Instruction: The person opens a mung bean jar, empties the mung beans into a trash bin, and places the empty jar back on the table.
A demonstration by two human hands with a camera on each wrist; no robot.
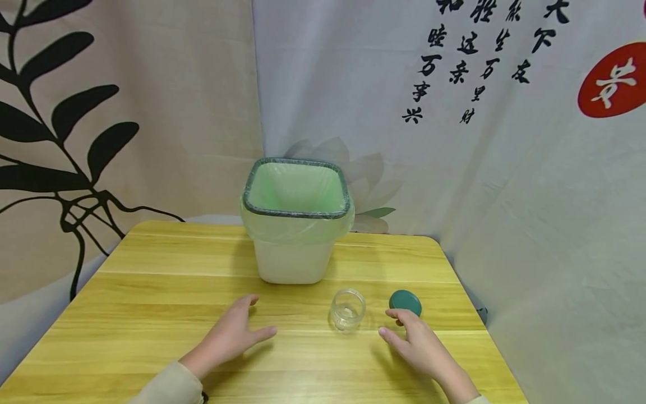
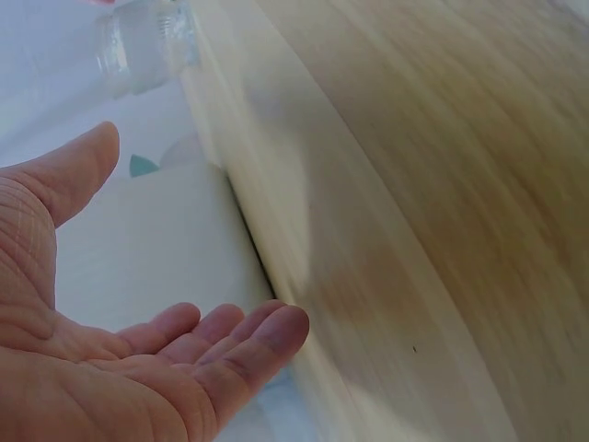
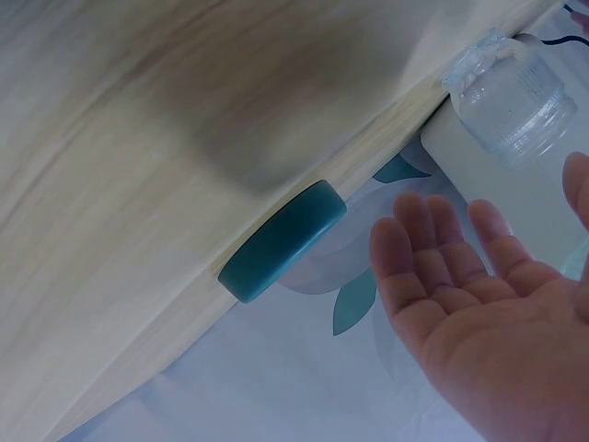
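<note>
A small clear jar (image 1: 348, 310) stands upright and uncapped on the wooden table, between my two hands. To its right lies a round green lid (image 1: 405, 303), flat on the wood. My right hand (image 1: 415, 345) hovers just in front of the lid, fingers spread and relaxed, the palm facing the jar; in the right wrist view a gap shows between the fingers and the lid (image 3: 283, 241). Left of the jar, my left hand (image 1: 233, 335) hangs over the table with thumb and fingers apart and nothing between them. The jar (image 2: 147, 46) shows beyond that thumb in the left wrist view.
A pale bin (image 1: 292, 261) lined with a green bag stands toward the table's back edge, behind the jar. The wooden table (image 1: 151, 292) has a curtain with black writing (image 1: 469, 168) hanging behind and to the right, and a leaf-printed cloth at the left.
</note>
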